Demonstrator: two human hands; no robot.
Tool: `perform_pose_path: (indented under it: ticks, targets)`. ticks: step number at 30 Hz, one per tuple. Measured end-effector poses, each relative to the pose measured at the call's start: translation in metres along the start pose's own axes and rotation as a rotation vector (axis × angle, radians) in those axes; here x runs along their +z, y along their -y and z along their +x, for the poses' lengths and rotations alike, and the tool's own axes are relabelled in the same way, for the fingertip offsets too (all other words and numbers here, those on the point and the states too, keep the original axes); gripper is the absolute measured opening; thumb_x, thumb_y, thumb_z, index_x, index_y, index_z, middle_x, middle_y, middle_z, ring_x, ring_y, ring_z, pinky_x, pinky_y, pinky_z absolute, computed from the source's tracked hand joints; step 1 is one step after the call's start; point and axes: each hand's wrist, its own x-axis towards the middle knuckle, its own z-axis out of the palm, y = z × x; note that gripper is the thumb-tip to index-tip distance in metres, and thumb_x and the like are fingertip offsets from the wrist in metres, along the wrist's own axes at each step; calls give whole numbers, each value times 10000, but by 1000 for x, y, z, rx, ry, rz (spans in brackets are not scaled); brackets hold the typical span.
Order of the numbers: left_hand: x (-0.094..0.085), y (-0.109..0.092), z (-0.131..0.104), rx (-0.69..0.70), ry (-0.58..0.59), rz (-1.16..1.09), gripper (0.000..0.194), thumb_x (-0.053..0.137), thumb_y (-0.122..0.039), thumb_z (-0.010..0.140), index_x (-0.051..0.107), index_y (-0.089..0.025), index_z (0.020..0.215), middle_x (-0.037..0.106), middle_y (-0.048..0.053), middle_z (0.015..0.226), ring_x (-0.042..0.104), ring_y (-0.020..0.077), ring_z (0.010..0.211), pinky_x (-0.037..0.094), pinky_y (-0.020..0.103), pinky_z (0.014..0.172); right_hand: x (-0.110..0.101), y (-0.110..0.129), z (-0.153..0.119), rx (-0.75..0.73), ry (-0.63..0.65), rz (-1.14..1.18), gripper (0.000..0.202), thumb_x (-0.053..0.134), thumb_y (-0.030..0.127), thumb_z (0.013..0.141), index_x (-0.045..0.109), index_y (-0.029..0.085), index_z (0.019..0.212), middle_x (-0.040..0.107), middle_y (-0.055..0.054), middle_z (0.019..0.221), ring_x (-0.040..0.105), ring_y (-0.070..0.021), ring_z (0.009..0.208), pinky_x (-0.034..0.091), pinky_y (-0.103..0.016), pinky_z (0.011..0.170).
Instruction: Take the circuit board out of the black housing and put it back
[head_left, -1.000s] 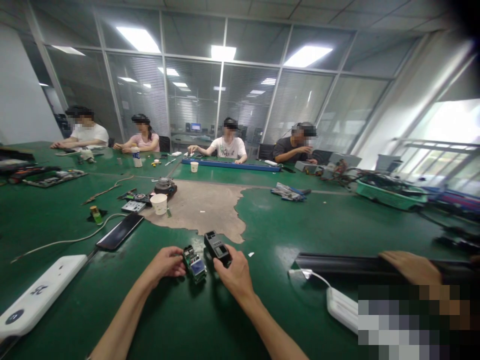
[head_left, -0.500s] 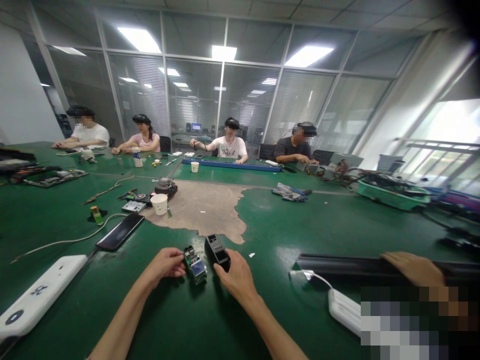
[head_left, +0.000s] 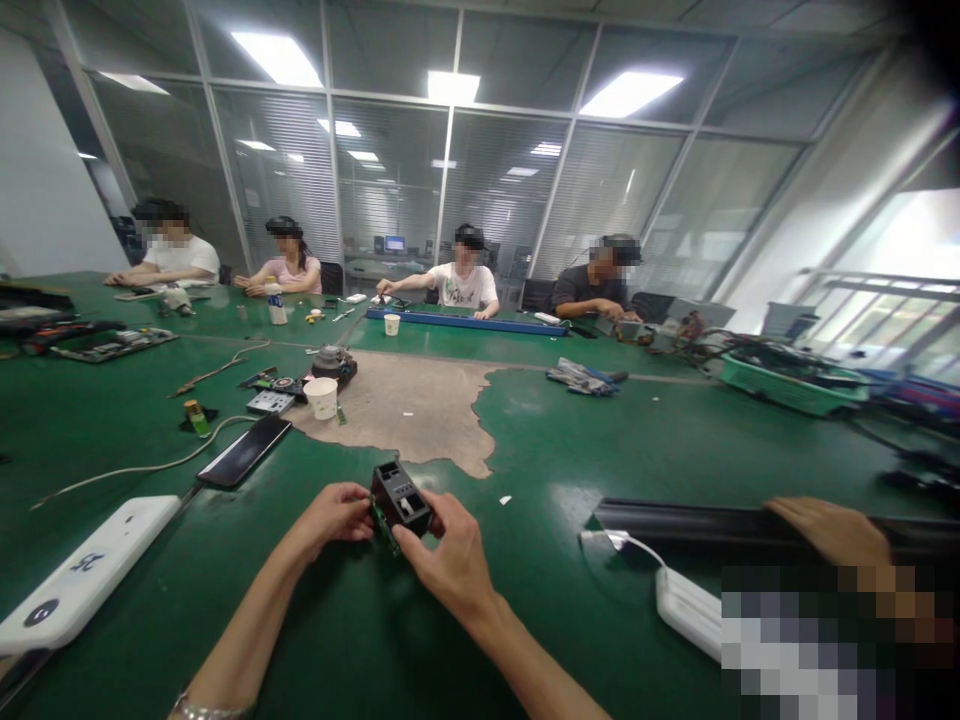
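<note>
Just above the green table point(head_left: 525, 610), my left hand point(head_left: 337, 515) pinches the edge of a green circuit board point(head_left: 388, 532). My right hand point(head_left: 450, 545) grips a black plastic housing point(head_left: 400, 492) with rectangular openings in its face. The housing sits against the board and covers most of it, so only a strip of the board's green edge shows. Whether the two parts are joined I cannot tell. Both hands have their fingers closed on the parts.
Left of my hands lie a phone point(head_left: 246, 452) and a white power bank point(head_left: 90, 575). A paper cup point(head_left: 322, 398) stands beyond. At right, another person's hand point(head_left: 832, 530) rests on a long black bar point(head_left: 690, 520). Gloves point(head_left: 581, 377) and a green basket point(head_left: 787, 385) lie farther off.
My right hand has moved left, bringing the black housing from beside the circuit board to over it. The board's blue-and-white part is now hidden. My left hand keeps its hold.
</note>
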Motion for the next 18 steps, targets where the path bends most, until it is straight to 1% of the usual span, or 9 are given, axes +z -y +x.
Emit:
perform_pose_path:
  ticks: [4,8,11,14,16,18]
  targets:
    - [1,-4,-3,1,-20,19,368,672,-282,758,553,-110,1061,708,85,765,669,138,589,536,258,619,7,-2,-3,-14,16,-53,382,693,281,759,614,187,1120,625,-63,943,582,-215,848,492,-321,737]
    - [3,-9,-5,9,-65,32,368,628,-220,763,540,-107,1101,701,70,740,653,126,549,537,258,602,10,-1,-2,-24,15,-92,357,672,272,766,610,189,1107,623,-70,962,583,-234,906,491,-347,791]
    - [4,-10,-3,3,-88,60,353,577,-195,775,532,-102,1113,679,51,682,632,118,500,513,232,543,13,-2,-2,-22,28,-137,360,678,274,753,613,181,1095,623,-80,971,584,-247,918,487,-371,823]
    - [3,-7,1,5,-131,110,377,541,-167,765,524,-102,1136,636,15,610,604,118,449,465,206,459,17,-6,-5,-10,70,-179,377,691,286,747,617,180,1102,629,-86,976,587,-260,934,483,-392,852]
    - [0,-4,4,5,-154,139,402,533,-157,755,526,-108,1154,626,7,600,596,120,436,451,202,435,18,-9,-7,7,102,-201,438,717,310,733,608,176,1135,633,-97,1008,589,-277,966,477,-412,882]
    - [-2,-2,7,-3,-163,160,409,536,-158,752,532,-115,1159,628,11,604,599,125,436,454,206,432,18,-10,-8,32,120,-211,545,751,345,708,584,163,1193,629,-119,1060,587,-298,1000,472,-429,901]
